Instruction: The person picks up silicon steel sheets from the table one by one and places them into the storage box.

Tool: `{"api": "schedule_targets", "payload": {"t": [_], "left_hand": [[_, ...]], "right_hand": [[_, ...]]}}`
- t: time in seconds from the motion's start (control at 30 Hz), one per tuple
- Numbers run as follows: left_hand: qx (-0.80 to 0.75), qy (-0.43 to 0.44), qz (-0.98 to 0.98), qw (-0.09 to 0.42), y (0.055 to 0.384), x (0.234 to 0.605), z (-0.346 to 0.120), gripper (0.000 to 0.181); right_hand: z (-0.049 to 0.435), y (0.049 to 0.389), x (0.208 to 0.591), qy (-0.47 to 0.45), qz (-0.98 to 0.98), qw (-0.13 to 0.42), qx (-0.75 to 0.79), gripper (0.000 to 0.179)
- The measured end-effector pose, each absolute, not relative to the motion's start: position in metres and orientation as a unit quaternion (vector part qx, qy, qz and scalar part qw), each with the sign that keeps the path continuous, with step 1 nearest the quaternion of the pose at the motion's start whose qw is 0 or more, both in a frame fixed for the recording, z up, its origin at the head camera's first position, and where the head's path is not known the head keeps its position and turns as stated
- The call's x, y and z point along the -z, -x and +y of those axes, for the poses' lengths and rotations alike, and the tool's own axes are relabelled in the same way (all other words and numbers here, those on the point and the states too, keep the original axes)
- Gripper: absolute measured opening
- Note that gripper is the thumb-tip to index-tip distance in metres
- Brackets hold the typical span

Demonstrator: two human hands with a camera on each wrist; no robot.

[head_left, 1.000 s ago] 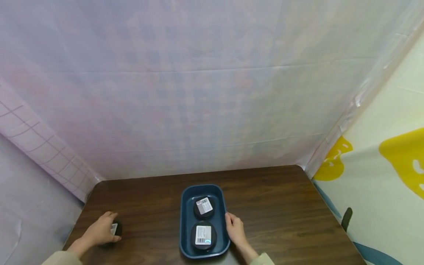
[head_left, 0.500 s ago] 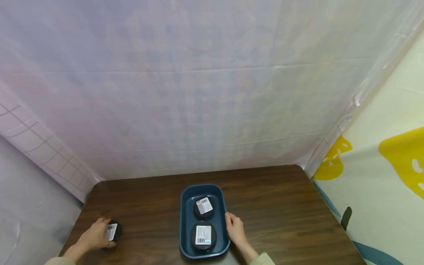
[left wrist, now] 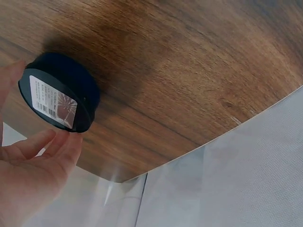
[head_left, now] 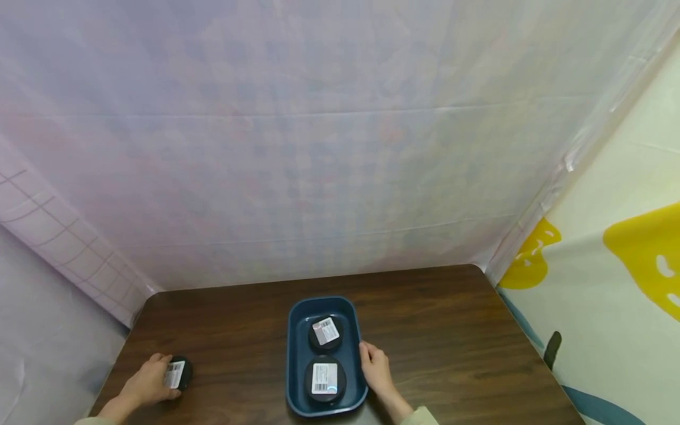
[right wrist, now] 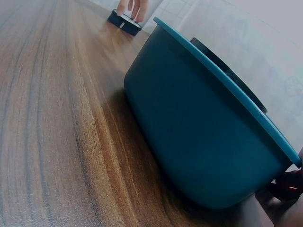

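My left hand (head_left: pixel 147 381) grips a round black container (head_left: pixel 183 373) at the left of the table, thumb and fingers on opposite sides of its edge. In the left wrist view the container (left wrist: pixel 87 106) shows a white barcode label on its flat face, close over the wood. My right hand (head_left: pixel 376 369) holds the right rim of a deep blue rectangular tray (head_left: pixel 297 354). Inside it lie two more round black containers, the far one (head_left: pixel 313 339) and the near one (head_left: pixel 325 398), labels up. In the right wrist view the tray's outer wall (right wrist: pixel 199 118) hides most of its contents.
The brown wooden table (head_left: pixel 451 342) has a far edge against a pale patterned sheet (head_left: pixel 319 177). More sheets hang at both sides; the right one (head_left: pixel 595 295) bears yellow shapes.
My left hand has drawn back slightly to the left and nearer, so more of the container and its label shows. My right hand and the tray have stayed put.
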State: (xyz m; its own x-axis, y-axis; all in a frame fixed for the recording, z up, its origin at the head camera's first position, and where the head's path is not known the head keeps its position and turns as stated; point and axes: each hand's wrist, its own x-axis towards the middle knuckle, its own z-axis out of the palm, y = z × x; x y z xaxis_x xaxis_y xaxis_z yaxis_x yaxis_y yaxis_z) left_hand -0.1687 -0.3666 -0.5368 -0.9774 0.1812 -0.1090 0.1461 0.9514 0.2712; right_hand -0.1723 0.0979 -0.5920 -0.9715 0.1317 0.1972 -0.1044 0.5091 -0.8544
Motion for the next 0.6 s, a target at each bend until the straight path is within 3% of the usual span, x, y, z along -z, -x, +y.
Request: {"api": "schedule_targets", "payload": {"t": [0.6], "left_hand": [[-0.128,-0.065,0.986,0.082,0.1723,0.5398,-0.3679,0.079]], "right_hand": [[0.0974,0.1723,0.5929,0.013,-0.858,0.113,-0.5,0.025]]}}
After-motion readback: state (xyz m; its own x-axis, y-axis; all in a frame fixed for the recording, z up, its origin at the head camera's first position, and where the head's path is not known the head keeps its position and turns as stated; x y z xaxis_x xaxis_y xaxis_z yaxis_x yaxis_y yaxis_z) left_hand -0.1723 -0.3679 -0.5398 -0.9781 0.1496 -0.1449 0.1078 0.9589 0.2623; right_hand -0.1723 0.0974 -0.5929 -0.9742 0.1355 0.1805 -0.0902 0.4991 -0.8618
